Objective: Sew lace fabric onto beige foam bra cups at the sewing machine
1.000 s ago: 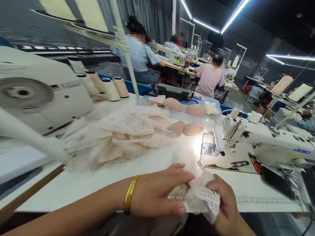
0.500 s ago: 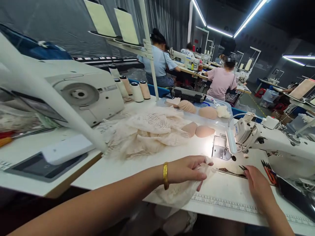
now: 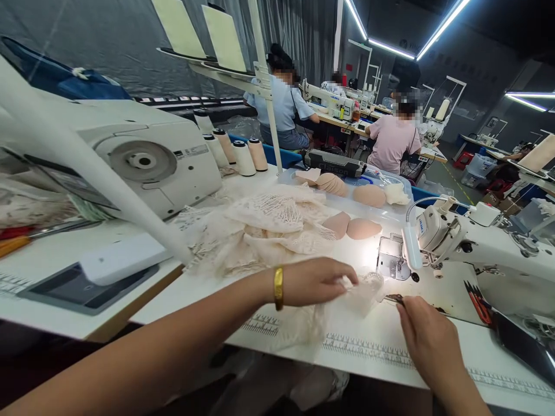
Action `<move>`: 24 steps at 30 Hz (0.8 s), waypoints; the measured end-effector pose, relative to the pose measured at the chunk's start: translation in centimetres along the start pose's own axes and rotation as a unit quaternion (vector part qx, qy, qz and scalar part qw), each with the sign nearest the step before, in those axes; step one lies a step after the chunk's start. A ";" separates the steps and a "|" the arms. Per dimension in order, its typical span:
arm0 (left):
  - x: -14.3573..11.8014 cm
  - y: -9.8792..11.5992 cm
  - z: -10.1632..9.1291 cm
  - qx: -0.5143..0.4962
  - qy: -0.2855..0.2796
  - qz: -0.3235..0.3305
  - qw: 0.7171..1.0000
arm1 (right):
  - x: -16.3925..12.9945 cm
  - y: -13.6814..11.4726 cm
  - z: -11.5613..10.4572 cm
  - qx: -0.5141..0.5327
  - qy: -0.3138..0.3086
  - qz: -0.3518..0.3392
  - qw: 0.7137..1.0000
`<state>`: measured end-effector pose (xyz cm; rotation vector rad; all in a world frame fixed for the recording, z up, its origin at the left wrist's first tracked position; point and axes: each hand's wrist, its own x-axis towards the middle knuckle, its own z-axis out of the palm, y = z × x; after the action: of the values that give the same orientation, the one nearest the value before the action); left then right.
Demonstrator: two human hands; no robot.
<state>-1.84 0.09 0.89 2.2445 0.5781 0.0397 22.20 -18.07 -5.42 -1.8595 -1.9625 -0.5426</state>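
Observation:
My left hand, with a gold bracelet at the wrist, pinches a piece of sheer cream lace fabric. The fabric spreads toward the needle plate and hangs over the table's front edge. In my right hand is a small pair of thread snips, mostly hidden by the fingers. Their dark tips point left, close beside the lace. Just behind both hands stands the white sewing machine, its lamp lighting the needle plate.
A heap of cream lace lies at the left, with beige foam cups beside it. Behind sits a clear plastic tray of cups. Orange-handled snips and a black phone lie right. Thread cones stand back left.
My right hand has moved left with the snips, up to the lace. My left hand has shifted slightly left and up, its fingers now bent downward on the fabric.

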 end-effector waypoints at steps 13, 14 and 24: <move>4.2 -0.6 4.9 0.155 0.125 -0.027 0.980 | -0.5 1.9 1.2 0.160 -0.008 0.015 0.987; 4.2 -0.5 5.1 0.133 0.131 -0.005 0.982 | 0.3 1.0 1.3 0.189 -0.012 0.006 0.982; 1.4 1.1 4.7 -0.342 0.118 0.111 0.925 | 4.5 -3.6 0.3 0.523 -0.049 0.212 0.824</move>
<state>0.81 -3.21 -1.74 1.6108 0.3517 0.5509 18.35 -14.27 -3.38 -1.4523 -1.3153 0.6712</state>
